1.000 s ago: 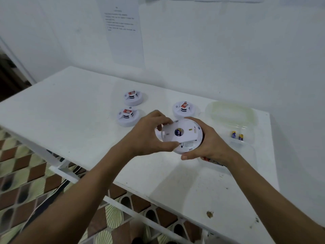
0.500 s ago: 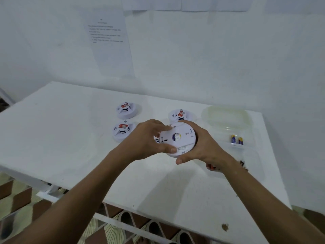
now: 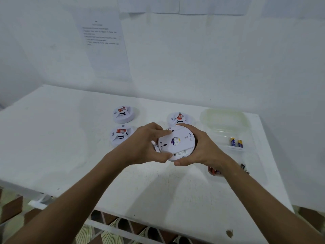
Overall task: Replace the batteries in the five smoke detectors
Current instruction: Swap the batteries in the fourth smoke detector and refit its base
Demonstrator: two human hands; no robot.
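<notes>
A white desk (image 3: 61,147) stands against a white wall (image 3: 211,59) that bears a printed sheet (image 3: 103,44). Above the desk, the left hand (image 3: 144,145) and right hand (image 3: 202,148) both grip a round white smoke detector (image 3: 177,143), fingers curled round its rim, underside up. Three more detectors (image 3: 122,115) (image 3: 120,135) (image 3: 179,118) lie behind it. To the right, two blue batteries (image 3: 236,142) lie in a clear container (image 3: 225,120).

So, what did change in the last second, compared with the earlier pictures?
Little: both hands, left hand and right hand, keep gripping the smoke detector, back side up; it seems slightly rotated. The detectors on the table and two batteries stayed put.
</notes>
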